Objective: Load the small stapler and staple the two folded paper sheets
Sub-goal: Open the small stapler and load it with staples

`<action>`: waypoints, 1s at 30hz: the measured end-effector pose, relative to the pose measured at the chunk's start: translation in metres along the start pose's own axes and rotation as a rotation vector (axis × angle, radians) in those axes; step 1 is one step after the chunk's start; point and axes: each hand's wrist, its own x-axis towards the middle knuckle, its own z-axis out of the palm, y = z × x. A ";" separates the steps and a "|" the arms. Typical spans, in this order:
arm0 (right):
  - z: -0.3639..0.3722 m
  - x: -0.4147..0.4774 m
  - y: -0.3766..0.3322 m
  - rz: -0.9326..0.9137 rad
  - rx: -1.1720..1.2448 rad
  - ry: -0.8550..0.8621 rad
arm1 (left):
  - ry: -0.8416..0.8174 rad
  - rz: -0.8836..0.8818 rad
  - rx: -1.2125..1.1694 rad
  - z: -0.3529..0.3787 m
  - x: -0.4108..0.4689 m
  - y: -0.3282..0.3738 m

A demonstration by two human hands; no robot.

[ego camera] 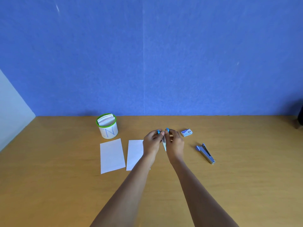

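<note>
Both hands hold a small blue stapler (164, 141) above the middle of the wooden table (229, 185). My left hand (152, 141) grips its left side, my right hand (176, 142) its right side, and the stapler looks hinged apart with blue ends showing at the top and a metal part pointing down. Two folded white paper sheets lie on the table to the left: one sheet (111, 155) further left, the other sheet (134, 154) partly under my left wrist. A small box of staples (186, 132) sits just right of my hands.
A second, larger blue-grey stapler (205, 153) lies to the right. A white tub with a green rim (107, 126), filled with cards, stands at the back left. A blue wall rises behind the table's far edge.
</note>
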 end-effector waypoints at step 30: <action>-0.037 0.078 0.001 0.743 0.897 0.229 | 0.339 0.060 -0.354 0.050 -0.028 -0.008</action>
